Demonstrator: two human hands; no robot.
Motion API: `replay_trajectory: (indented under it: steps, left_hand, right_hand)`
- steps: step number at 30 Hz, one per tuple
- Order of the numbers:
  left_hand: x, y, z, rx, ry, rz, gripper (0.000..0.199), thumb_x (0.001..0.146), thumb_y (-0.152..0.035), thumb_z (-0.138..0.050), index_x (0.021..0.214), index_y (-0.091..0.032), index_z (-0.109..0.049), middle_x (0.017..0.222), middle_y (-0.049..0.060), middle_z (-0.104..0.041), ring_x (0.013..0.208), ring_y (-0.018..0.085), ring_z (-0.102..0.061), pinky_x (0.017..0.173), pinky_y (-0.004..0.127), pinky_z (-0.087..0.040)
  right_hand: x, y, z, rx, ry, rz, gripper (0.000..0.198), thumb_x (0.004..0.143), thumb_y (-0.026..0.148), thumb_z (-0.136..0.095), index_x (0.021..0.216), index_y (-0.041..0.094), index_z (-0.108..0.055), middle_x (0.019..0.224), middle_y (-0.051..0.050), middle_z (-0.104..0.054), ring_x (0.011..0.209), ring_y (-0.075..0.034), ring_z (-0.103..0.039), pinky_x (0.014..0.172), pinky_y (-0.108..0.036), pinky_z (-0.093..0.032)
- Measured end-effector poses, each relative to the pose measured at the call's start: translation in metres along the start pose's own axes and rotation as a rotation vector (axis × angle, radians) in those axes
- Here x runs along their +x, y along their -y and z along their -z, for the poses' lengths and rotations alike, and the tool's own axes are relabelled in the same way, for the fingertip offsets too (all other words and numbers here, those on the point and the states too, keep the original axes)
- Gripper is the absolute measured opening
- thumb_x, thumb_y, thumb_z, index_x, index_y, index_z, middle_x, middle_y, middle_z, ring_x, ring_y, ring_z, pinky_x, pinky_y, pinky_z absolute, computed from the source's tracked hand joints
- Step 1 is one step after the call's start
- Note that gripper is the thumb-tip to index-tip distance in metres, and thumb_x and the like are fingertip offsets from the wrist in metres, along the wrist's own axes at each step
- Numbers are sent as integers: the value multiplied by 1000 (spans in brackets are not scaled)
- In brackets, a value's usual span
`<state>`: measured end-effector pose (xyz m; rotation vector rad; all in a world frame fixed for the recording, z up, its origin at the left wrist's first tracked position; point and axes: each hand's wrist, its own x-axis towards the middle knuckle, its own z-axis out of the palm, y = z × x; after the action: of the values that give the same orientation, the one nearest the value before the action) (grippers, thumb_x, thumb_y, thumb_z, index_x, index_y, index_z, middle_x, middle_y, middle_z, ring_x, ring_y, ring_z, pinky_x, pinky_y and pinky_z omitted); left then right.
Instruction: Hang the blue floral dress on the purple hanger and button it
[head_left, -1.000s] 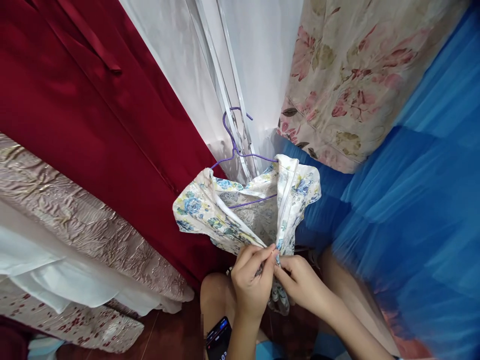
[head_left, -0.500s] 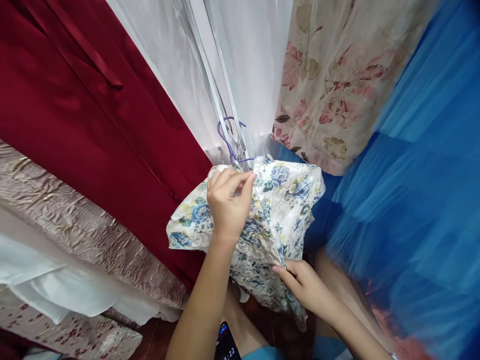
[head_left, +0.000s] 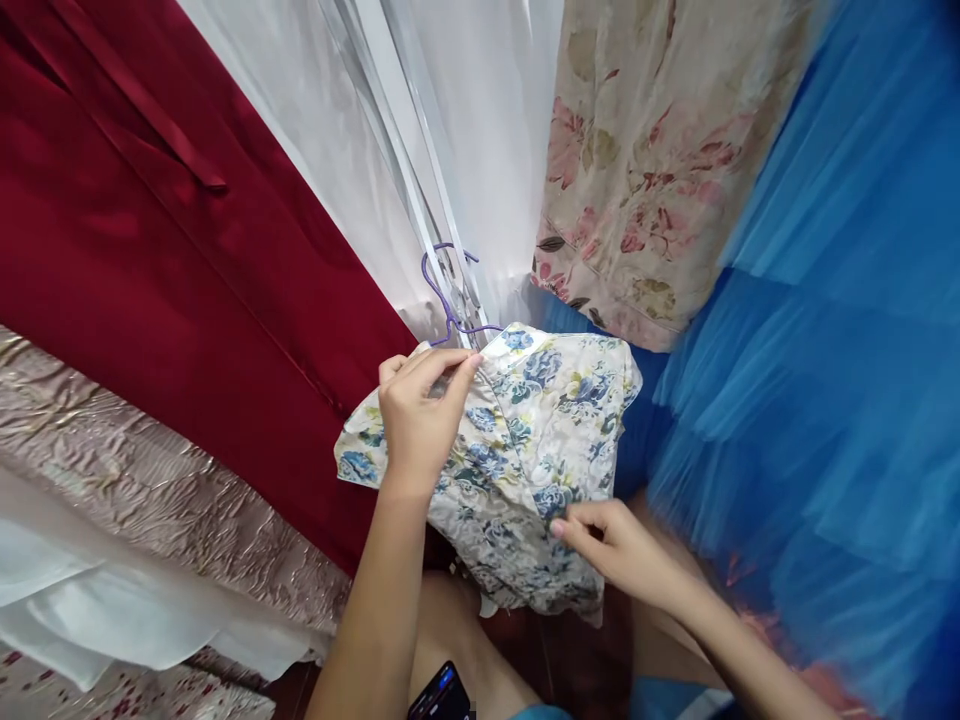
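A white short-sleeved blouse [head_left: 577,400] with blue and yellow flowers hangs on a purple hanger [head_left: 449,318] in the middle of the view. At its neckline, the thumb and forefinger of my left hand [head_left: 421,415] are pinched together on the fabric edge. Lower down the front, my right hand [head_left: 619,550] has thumb and forefinger closed on the cloth beside a seam that runs down from the neck. My left hand and wrist cover part of the blouse's left half. I cannot tell whether the seam holds a zip or other fastening.
White metal poles [head_left: 409,150] rise behind the hanger. Around me hang a dark red garment [head_left: 172,260], a pink-flowered cloth [head_left: 660,180], blue tulle [head_left: 817,330] and a pale embossed fabric [head_left: 150,460]. A phone [head_left: 444,692] rests by my leg.
My left hand has shifted left along the neckline and my right hand slightly up. The blouse front lies flatter, and its lower hem has risen. The hanger appears a little further left.
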<state>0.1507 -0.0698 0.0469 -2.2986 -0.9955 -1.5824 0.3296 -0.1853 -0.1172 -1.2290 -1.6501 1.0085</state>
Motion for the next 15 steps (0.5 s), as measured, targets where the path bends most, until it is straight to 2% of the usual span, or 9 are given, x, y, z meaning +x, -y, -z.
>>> replay_trajectory:
  steps: [3,5,8,11,15]
  left_hand:
    - [3,-2,11,-28,105,-49,7,87,-28,-71,88,-23,-75,88,-1,-76,82,18,-67,88,37,-45]
    - [3,-3,16,-26,173,-100,9,86,-26,-70,94,-23,-74,92,0,-76,86,18,-68,90,38,-45]
    - [-1,-3,22,8,222,-160,19,87,-21,-69,105,-22,-72,98,2,-75,93,20,-67,94,40,-45]
    - [-7,1,24,10,222,-191,23,88,-16,-65,110,-22,-71,100,3,-74,94,20,-66,93,40,-45]
    - [-12,7,24,-7,226,-187,24,91,-14,-61,112,-22,-70,99,3,-73,93,19,-65,90,38,-45]
  right_hand:
    - [27,34,20,134,-12,87,49,97,50,-49,59,19,-46,57,4,-36,56,-11,-34,55,-26,-27]
    - [49,56,30,241,4,132,45,96,52,-49,67,19,-58,54,5,-38,51,-10,-33,52,-26,-26]
    - [84,83,36,351,24,200,43,96,53,-48,76,20,-64,52,6,-41,48,-10,-35,51,-25,-28]
    - [109,95,35,352,48,232,41,93,55,-53,78,18,-65,55,6,-44,49,-9,-36,50,-23,-27]
    - [120,96,29,263,16,254,34,85,50,-68,79,17,-63,55,7,-43,49,-8,-36,48,-22,-25]
